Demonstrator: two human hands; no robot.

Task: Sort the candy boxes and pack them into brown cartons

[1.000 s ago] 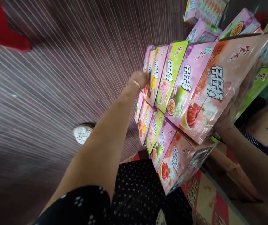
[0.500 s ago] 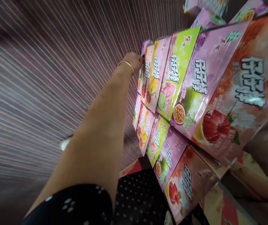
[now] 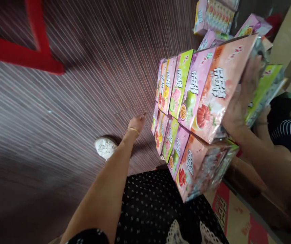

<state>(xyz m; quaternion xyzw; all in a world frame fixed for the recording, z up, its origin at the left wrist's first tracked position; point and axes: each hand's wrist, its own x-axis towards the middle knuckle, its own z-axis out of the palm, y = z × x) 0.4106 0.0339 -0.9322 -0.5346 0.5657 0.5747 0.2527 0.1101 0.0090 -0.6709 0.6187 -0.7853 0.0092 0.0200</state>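
Two tiers of fruit-printed boxes (image 3: 177, 84) stand in a tilted row right of centre, purple, pink, green and orange. My left hand (image 3: 137, 123), with a gold bracelet, hangs left of the row's far end, apart from the boxes, its fingers loosely bent and holding nothing visible. Against the near end of the upper tier, my right hand (image 3: 245, 95) lies with its fingers stretched along the side of the orange box (image 3: 212, 91). Below it is the lower orange box (image 3: 192, 166), its side wrapped in clear film.
At the right, another person's striped sleeve (image 3: 286, 132) and hand (image 3: 263, 117) are beside a green box (image 3: 263, 84). More boxes (image 3: 216, 17) lie at the top right. A red frame (image 3: 37, 56) is top left, a white shoe (image 3: 105, 147) left of my arm, and a printed carton (image 3: 239, 213) below.
My left hand has come away from the far boxes and moved down towards me. The view has shifted, bringing in the red frame, more of my right hand and the green box.
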